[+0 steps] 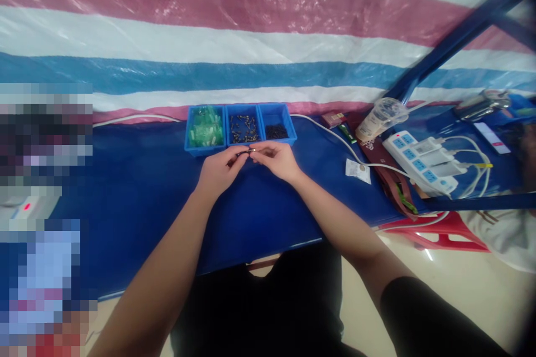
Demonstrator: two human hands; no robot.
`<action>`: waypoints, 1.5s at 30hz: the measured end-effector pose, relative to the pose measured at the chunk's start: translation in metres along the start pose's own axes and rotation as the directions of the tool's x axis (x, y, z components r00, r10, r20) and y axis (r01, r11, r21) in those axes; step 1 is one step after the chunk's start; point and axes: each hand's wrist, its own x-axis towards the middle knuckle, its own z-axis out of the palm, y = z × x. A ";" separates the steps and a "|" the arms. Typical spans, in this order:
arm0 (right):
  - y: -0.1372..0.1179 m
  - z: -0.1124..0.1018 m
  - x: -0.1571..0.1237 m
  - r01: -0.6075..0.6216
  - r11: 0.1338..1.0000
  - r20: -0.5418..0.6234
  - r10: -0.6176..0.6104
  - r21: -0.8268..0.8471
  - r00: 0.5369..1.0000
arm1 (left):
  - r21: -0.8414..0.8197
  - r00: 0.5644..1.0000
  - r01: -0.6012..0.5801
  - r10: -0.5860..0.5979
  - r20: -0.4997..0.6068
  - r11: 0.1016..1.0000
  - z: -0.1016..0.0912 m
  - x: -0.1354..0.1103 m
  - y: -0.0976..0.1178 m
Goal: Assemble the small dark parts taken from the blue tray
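Observation:
My left hand [220, 169] is closed in a pinch on a thin dark piece [242, 153]. Opposite it, my right hand [276, 159] pinches a small shiny metal piece [252, 150]. The two pieces meet end to end between my fingertips; whether they are joined is too small to tell. Just behind my hands stand three blue bins side by side. Green translucent pieces [206, 129] fill the left bin, small brass-coloured metal pieces [244, 129] lie scattered in the middle one, and short black pieces [276, 131] are heaped in the right bin [292, 122].
The blue tabletop [146, 178] extends leftward. To the right are a white packet [358, 171], a plastic cup [379, 120], a brown strap-like bag [387, 178] and a power strip [414, 159] with plugged-in chargers. A white cable [326, 127] crosses the table. Striped sheeting [251, 44] hangs behind.

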 end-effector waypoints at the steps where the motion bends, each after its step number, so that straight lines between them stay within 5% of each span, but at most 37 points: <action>1: 0.000 0.000 0.000 -0.002 1.000 0.008 0.002 0.000 1.000 | 0.002 1.000 -0.005 0.005 -0.001 1.000 0.000 0.000 0.000; 45: -0.002 0.003 -0.003 -0.008 1.000 0.028 0.008 -0.005 1.000 | 0.061 0.999 -0.048 0.049 -0.024 0.997 0.001 0.000 -0.001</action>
